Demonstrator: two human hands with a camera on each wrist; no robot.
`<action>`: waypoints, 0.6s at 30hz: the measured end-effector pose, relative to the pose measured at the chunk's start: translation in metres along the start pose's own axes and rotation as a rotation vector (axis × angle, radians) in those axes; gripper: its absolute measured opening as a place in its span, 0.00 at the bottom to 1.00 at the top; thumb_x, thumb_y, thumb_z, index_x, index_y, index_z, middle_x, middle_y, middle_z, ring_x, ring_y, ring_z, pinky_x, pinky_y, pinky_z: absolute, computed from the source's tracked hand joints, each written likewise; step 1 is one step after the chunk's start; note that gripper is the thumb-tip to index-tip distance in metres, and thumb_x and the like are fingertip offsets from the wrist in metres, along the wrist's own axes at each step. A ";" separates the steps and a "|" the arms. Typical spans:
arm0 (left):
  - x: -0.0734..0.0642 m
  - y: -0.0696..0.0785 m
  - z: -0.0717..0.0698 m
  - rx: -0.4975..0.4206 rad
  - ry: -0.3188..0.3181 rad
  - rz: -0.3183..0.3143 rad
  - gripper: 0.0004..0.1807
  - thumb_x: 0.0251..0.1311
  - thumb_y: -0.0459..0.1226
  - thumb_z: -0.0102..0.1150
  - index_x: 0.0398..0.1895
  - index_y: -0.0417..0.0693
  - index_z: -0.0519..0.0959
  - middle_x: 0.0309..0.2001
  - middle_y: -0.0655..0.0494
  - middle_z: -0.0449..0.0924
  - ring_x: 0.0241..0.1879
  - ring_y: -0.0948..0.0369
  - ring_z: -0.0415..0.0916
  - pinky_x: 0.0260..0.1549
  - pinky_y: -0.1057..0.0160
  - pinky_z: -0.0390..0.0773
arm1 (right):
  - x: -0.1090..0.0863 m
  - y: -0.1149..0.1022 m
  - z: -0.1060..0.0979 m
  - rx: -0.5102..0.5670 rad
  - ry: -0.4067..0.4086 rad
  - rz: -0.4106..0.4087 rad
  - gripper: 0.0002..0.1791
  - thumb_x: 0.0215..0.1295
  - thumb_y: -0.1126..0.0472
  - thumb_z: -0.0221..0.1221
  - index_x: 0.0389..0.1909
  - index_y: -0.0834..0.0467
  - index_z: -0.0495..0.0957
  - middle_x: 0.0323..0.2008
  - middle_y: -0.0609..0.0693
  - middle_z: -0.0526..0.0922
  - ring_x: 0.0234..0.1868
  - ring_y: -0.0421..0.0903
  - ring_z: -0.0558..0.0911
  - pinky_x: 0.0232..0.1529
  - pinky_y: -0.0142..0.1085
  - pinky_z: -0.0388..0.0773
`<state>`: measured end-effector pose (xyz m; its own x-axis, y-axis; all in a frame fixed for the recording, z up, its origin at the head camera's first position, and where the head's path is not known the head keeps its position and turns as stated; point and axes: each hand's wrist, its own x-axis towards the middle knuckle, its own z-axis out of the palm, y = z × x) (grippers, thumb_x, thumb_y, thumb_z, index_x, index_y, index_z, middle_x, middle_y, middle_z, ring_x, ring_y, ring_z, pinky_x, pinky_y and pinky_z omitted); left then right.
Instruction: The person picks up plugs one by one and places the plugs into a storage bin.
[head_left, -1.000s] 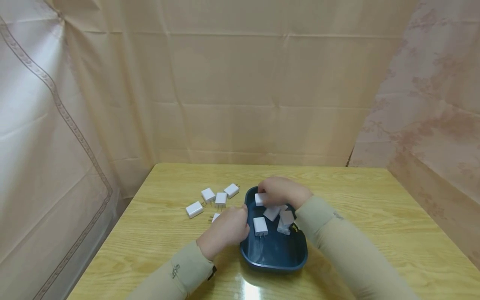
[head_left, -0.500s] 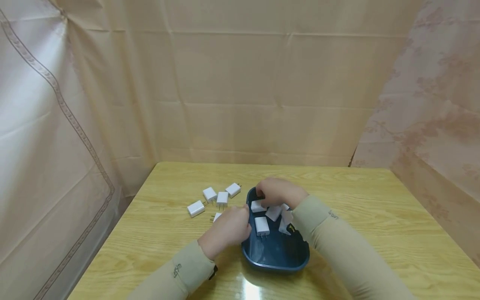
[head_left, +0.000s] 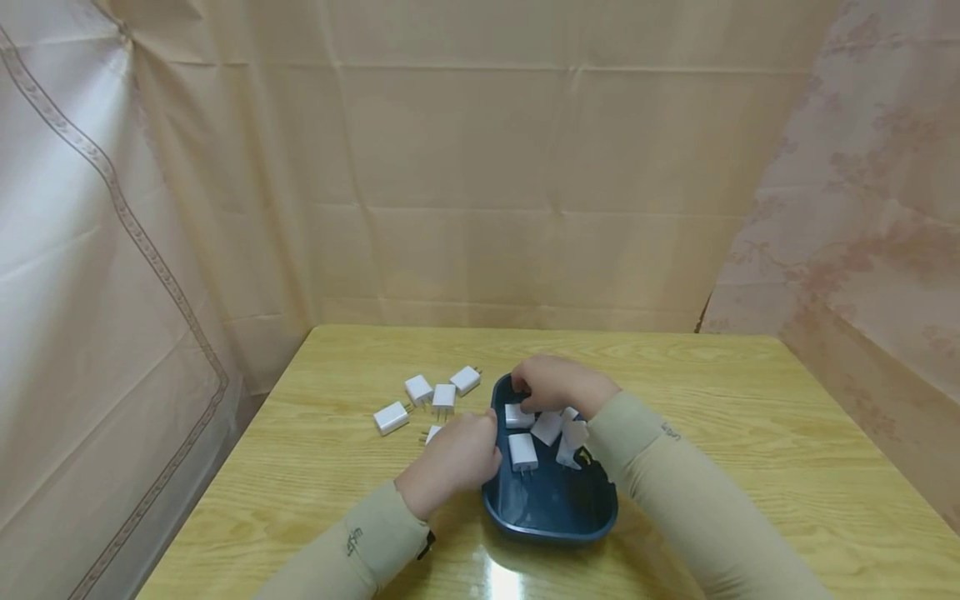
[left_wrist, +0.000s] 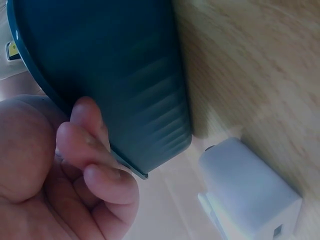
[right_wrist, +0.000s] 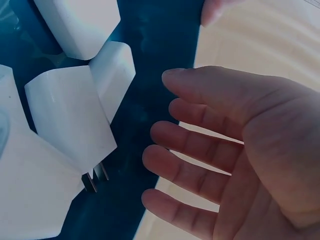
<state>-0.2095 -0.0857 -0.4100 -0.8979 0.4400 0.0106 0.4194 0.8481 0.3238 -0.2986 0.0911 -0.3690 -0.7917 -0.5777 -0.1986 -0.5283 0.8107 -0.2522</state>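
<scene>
A dark blue plastic basin [head_left: 555, 510] holds several white plug-in chargers [head_left: 522, 452]. At its left rim, my left hand [head_left: 459, 454] pinches the edge between thumb and curled fingers; the left wrist view shows the fingertips against the basin wall [left_wrist: 125, 70]. My right hand [head_left: 558, 385] reaches over the far end of the basin, near a white charger [head_left: 517, 417]. In the right wrist view its fingers are extended and separated, with nothing between them, beside a charger [right_wrist: 70, 107] with metal prongs. Part of the pile is hidden by the right hand and sleeve.
Left of the basin several more chargers lie loose on the wooden table [head_left: 285, 467], among them one at the left [head_left: 392, 417] and one farther back [head_left: 466, 380]. A beige cloth [head_left: 480, 183] hangs behind the table.
The charger at my right fingers has gone down into the basin and been let go. My right hand lowered slightly with it. The left hand keeps its place at the rim.
</scene>
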 end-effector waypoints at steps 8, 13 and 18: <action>-0.002 0.001 0.000 0.000 -0.011 -0.023 0.30 0.68 0.37 0.60 0.68 0.26 0.70 0.16 0.56 0.69 0.10 0.65 0.67 0.10 0.68 0.65 | -0.009 0.001 -0.003 0.017 0.067 -0.029 0.17 0.66 0.56 0.69 0.54 0.56 0.84 0.44 0.48 0.84 0.42 0.44 0.80 0.48 0.41 0.80; -0.002 0.001 -0.002 -0.028 -0.037 -0.062 0.29 0.70 0.39 0.59 0.69 0.29 0.70 0.18 0.55 0.71 0.11 0.64 0.70 0.11 0.67 0.67 | -0.021 0.006 -0.006 0.051 0.121 -0.061 0.20 0.66 0.56 0.68 0.57 0.56 0.82 0.50 0.51 0.83 0.49 0.48 0.81 0.53 0.46 0.79; 0.000 0.002 -0.007 -0.050 -0.077 -0.103 0.28 0.70 0.41 0.60 0.67 0.33 0.74 0.22 0.54 0.74 0.14 0.63 0.74 0.14 0.66 0.71 | -0.035 0.012 -0.009 0.091 0.164 -0.096 0.22 0.66 0.57 0.68 0.59 0.59 0.81 0.52 0.54 0.83 0.50 0.50 0.81 0.54 0.48 0.79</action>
<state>-0.2092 -0.0862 -0.4029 -0.9221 0.3747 -0.0969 0.3170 0.8749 0.3661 -0.2801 0.1215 -0.3561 -0.7823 -0.6227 -0.0149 -0.5795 0.7365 -0.3490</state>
